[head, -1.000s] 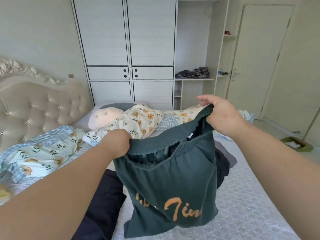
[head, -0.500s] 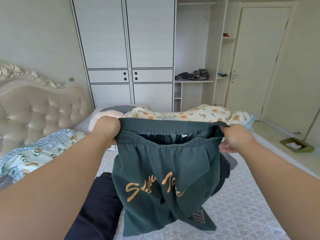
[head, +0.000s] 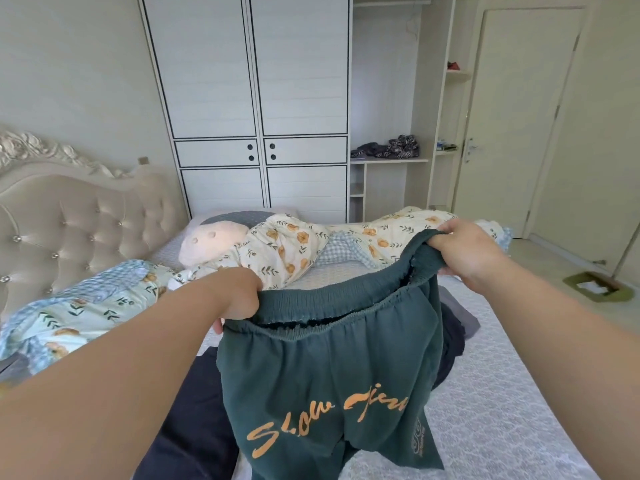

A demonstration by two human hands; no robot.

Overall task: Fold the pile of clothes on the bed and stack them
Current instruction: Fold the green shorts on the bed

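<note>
Dark green shorts (head: 329,382) with orange script lettering hang in the air over the bed (head: 502,410). My left hand (head: 239,296) grips the left end of their elastic waistband. My right hand (head: 464,251) grips the right end, held higher and farther away, so the waistband slants up to the right. The legs dangle down toward the mattress. A navy garment (head: 194,420) lies flat on the bed under my left arm. Dark clothes (head: 450,341) and a grey piece (head: 469,323) lie behind the shorts, partly hidden.
A floral quilt (head: 277,251) runs across the far side of the bed, with a pink plush pillow (head: 211,240) beside it. A tufted headboard (head: 69,216) stands at the left. A white wardrobe (head: 256,98), open shelves and a door line the back wall. A dustpan (head: 595,287) lies on the floor.
My left hand dropped lower and my right hand rose, tilting the waistband up to the right. The shorts shifted so more of the orange lettering shows.
</note>
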